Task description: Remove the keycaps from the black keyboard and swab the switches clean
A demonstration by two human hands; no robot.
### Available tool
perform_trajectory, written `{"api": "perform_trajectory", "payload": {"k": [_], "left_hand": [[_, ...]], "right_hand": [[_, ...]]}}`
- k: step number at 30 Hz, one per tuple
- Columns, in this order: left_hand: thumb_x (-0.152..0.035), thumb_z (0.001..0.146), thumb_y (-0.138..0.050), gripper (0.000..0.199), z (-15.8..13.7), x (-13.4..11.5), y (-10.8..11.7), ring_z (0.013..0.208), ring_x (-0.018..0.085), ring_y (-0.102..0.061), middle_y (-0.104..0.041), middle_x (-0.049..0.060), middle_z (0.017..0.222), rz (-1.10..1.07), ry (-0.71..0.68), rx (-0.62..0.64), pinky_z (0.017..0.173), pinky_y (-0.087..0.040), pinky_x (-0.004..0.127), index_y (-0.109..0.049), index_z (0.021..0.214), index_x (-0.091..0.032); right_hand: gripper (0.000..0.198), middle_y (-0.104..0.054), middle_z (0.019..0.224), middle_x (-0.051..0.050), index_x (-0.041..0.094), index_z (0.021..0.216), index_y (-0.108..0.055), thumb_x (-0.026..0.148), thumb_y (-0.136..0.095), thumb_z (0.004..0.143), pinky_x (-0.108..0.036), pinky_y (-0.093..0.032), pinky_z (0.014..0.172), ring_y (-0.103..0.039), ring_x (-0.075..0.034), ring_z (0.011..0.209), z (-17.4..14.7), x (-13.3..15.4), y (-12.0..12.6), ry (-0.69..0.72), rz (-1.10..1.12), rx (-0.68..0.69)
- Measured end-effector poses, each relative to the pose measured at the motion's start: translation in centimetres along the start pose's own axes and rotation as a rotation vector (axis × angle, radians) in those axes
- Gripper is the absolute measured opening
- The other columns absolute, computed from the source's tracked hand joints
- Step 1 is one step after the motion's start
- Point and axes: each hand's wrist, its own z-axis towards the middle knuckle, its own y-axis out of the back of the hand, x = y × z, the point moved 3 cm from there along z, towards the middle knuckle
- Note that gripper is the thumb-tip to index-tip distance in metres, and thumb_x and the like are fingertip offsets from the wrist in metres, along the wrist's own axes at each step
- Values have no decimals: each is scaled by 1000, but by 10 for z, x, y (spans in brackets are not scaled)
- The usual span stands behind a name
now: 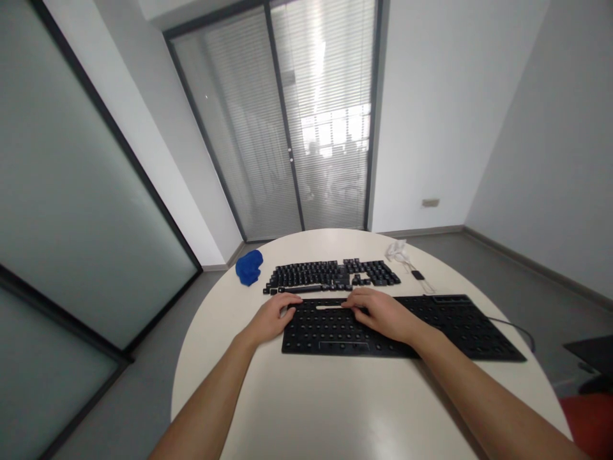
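A black keyboard base (345, 337) with its keycaps off lies on the round table, exposing rows of small key posts. At its upper left corner my left hand (274, 316) grips the edge, fingers along the back and thumb at the side. My right hand (383, 313) is over the middle of the base, its fingers pinched on a white cotton swab (328, 307). The swab lies nearly level, its tip pointing left over the upper key rows. Behind the base, the black keycaps (306, 275) are laid out in keyboard order.
The white round table (297, 409) has a curved edge. A blue lump, maybe putty or cloth (249, 267), sits at the back left. At the back right are crumpled white plastic (396, 250) and a wire keycap puller (418, 275). The keyboard's cable (514, 324) runs off to the right.
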Motion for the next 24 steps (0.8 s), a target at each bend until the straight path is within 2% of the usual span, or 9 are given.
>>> {"api": "perform_trajectory", "payload": {"k": [24], "left_hand": [[-19, 93, -52, 29, -2, 2, 0, 114, 22, -61, -68, 7, 121, 14, -1, 0, 104, -46, 40, -69, 116, -24]], "right_hand": [[22, -71, 91, -4, 20, 91, -71, 10, -56, 78, -31, -49, 80, -65, -21, 83, -4, -13, 6, -133, -31, 1]]}}
